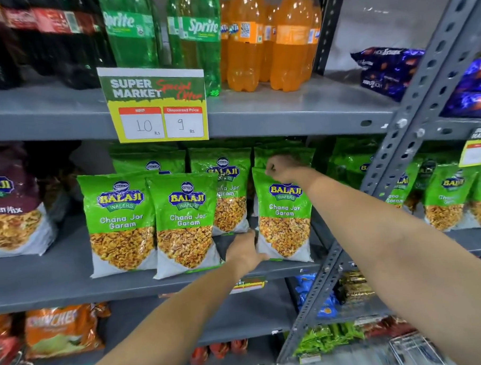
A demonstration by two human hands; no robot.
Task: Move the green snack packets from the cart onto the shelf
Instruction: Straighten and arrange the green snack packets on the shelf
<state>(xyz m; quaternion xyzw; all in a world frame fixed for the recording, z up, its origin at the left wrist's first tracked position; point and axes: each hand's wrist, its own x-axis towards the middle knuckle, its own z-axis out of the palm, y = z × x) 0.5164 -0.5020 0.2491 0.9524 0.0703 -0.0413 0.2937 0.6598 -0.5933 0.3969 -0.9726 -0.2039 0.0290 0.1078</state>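
Note:
A green Balaji Chana Jor Garam packet (283, 221) stands upright at the right end of the grey middle shelf (59, 284). My right hand (281, 168) pinches its top edge. My left hand (245, 251) presses against its lower left corner. Two more green packets (120, 223) (186, 226) stand in the front row to the left, and others (229, 194) stand behind them. Of the cart, only a strip of wire (414, 345) at the bottom right shows.
A yellow price sign (156, 103) hangs from the upper shelf, which carries soda bottles (244, 38). A slotted grey upright (397, 148) rises just right of my right arm. Maroon packets (11, 209) stand at far left, more green packets (446, 198) in the right bay.

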